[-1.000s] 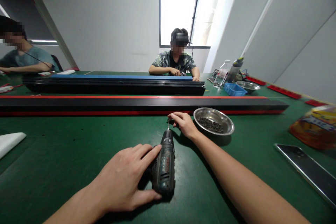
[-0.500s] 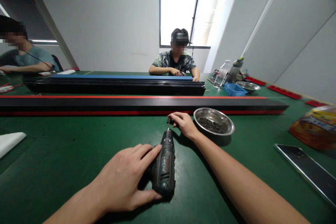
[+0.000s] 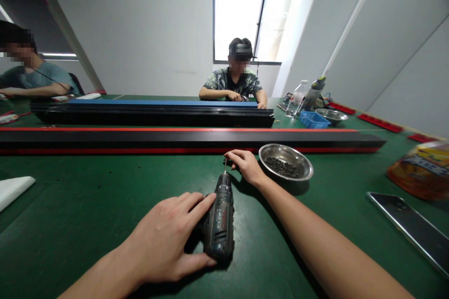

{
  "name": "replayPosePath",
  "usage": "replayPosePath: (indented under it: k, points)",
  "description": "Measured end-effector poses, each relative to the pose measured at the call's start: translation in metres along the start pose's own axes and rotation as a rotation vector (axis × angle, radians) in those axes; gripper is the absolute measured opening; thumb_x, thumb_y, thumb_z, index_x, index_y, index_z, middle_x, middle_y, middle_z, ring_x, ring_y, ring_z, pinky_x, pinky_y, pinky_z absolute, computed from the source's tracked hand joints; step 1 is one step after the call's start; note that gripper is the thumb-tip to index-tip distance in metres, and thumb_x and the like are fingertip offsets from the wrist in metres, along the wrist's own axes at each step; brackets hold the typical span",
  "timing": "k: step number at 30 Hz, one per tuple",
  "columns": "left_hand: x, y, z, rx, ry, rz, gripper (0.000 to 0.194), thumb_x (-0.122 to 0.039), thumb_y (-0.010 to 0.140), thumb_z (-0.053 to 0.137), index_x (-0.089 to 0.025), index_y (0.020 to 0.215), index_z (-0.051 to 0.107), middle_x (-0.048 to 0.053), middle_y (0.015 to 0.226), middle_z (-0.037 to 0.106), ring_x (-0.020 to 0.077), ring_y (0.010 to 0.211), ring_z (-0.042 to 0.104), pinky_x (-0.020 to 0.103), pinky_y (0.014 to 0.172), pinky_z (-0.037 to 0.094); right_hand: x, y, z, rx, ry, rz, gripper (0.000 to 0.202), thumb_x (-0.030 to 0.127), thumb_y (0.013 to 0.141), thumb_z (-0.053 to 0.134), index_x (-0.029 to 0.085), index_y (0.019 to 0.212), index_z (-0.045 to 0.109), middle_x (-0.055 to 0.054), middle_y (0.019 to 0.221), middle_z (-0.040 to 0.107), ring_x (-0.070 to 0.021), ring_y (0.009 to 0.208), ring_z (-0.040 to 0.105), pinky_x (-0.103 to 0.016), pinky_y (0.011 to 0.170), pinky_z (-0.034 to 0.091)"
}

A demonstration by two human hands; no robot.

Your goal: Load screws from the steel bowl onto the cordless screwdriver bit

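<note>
My left hand (image 3: 171, 233) is closed on a black cordless drill (image 3: 220, 229) that lies on its side with its bit pointing away from me. The thumb rests at the drill's back end and the fingers reach over its side. At the tip of the thin metal bit (image 3: 225, 167) my right hand (image 3: 245, 164) is closed in a pinch. Whatever its fingertips hold there is too small to make out. Just right of that hand stands a steel bowl (image 3: 306, 173) with many small dark screws (image 3: 280, 166) in it.
A long black bar with red edges (image 3: 175, 138) lies across the green table (image 3: 87, 205). Beyond are black and blue bars (image 3: 157, 113) and a co-worker (image 3: 233, 84); another person (image 3: 49, 79) sits left. On the right are a phone (image 3: 410, 224), a snack bag (image 3: 421, 173) and a blue basket (image 3: 313, 120).
</note>
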State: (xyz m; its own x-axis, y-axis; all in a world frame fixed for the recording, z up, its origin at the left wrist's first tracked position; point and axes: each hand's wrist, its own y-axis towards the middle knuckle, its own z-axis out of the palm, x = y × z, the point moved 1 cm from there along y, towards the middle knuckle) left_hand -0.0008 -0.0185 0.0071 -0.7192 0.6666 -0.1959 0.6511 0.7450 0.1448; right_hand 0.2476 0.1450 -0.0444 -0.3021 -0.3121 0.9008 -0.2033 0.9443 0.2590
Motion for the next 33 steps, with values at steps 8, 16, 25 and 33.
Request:
replayPosePath:
  k: [8, 16, 25, 33]
  points:
    - [0.0003, -0.0004, 0.0007, 0.01, -0.006, 0.002, 0.097, -0.064, 0.084, 0.079, -0.023, 0.163, 0.04, 0.016, 0.145, 0.064, 0.0368, 0.121, 0.068, 0.051, 0.102, 0.058, -0.0017, 0.0011, -0.0002, 0.006, 0.008, -0.001, 0.04, 0.05, 0.097, 0.063, 0.015, 0.101, 0.082, -0.01, 0.098, 0.081, -0.0179, 0.069, 0.069, -0.029, 0.067, 0.052]
    - [0.0009, 0.0001, 0.0006, -0.002, -0.016, 0.003, 0.095, -0.064, 0.085, 0.079, -0.024, 0.162, 0.042, 0.016, 0.145, 0.064, 0.0363, 0.12, 0.068, 0.05, 0.101, 0.058, -0.0016, 0.0009, -0.0001, -0.006, 0.001, 0.001, 0.04, 0.05, 0.097, 0.063, 0.016, 0.102, 0.083, -0.01, 0.097, 0.081, -0.0177, 0.068, 0.068, -0.029, 0.066, 0.052]
    - [-0.0013, 0.0008, -0.0019, 0.042, -0.011, -0.016, 0.096, -0.063, 0.085, 0.08, -0.024, 0.163, 0.04, 0.015, 0.146, 0.064, 0.0368, 0.122, 0.067, 0.051, 0.103, 0.057, -0.0024, 0.001, 0.0, -0.007, 0.007, -0.006, 0.04, 0.05, 0.096, 0.063, 0.015, 0.102, 0.082, -0.01, 0.097, 0.081, -0.018, 0.068, 0.068, -0.03, 0.066, 0.052]
    - [-0.0013, 0.002, -0.0019, 0.046, -0.011, -0.024, 0.097, -0.065, 0.084, 0.079, -0.024, 0.163, 0.039, 0.016, 0.146, 0.063, 0.0375, 0.122, 0.067, 0.053, 0.103, 0.057, 0.0002, 0.0, -0.0003, -0.012, -0.005, 0.001, 0.038, 0.048, 0.097, 0.063, 0.016, 0.102, 0.083, -0.01, 0.099, 0.081, -0.0175, 0.067, 0.069, -0.029, 0.067, 0.053]
